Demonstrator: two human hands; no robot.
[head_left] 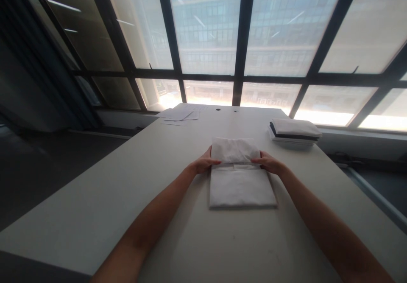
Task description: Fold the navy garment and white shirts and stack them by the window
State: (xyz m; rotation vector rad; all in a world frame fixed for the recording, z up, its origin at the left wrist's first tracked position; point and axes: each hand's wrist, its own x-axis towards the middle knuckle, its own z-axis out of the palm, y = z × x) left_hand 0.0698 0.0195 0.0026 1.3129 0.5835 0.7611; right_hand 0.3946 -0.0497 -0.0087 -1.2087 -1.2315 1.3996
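Observation:
A white folded cloth (242, 189), possibly a garment, lies flat on the table in front of me. Its far part is folded over toward me, with a crease across the middle. My left hand (204, 161) grips the left edge of this fold, thumb on top and fingers hidden underneath. At the right edge, my right hand (266, 162) pinches the same fold in the same way. Both hands are closed on the cloth, level with each other. The near half rests on the tabletop untouched.
The white table (127, 189) stretches toward large windows (208, 28). A stack of folded cloths (295, 130), white with a dark layer, sits at the back right near the table's edge. Loose paper sheets (178, 114) lie at the far left. A dark curtain (47, 62) hangs at left.

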